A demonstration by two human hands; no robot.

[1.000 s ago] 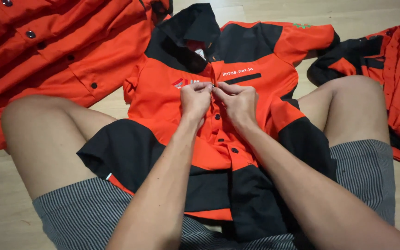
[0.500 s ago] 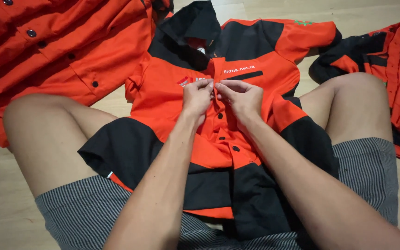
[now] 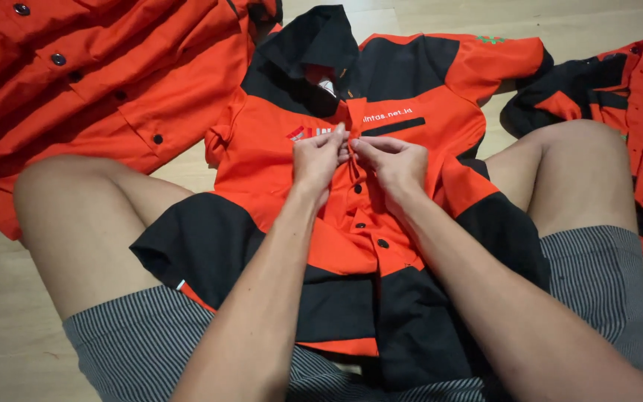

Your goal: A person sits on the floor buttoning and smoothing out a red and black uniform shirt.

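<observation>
An orange and black work shirt (image 3: 277, 149) lies front up on the floor and across my lap, its black collar at the far end. My left hand (image 3: 318, 158) and my right hand (image 3: 391, 162) meet at the upper chest, both pinching the shirt's button placket (image 3: 359, 195) just below the collar. Fingertips of the two hands touch. Below my hands a row of black buttons runs down the closed front. The button under my fingers is hidden.
A second orange shirt (image 3: 76, 82) with black buttons lies spread at the upper left. A third orange and black garment (image 3: 626, 104) is crumpled at the right. My bare knees and striped grey shorts (image 3: 135, 342) flank the shirt on a pale wooden floor (image 3: 1, 320).
Both hands have crept slightly up the placket toward the collar, staying pinched together on the fabric. The shirt has stayed in place.
</observation>
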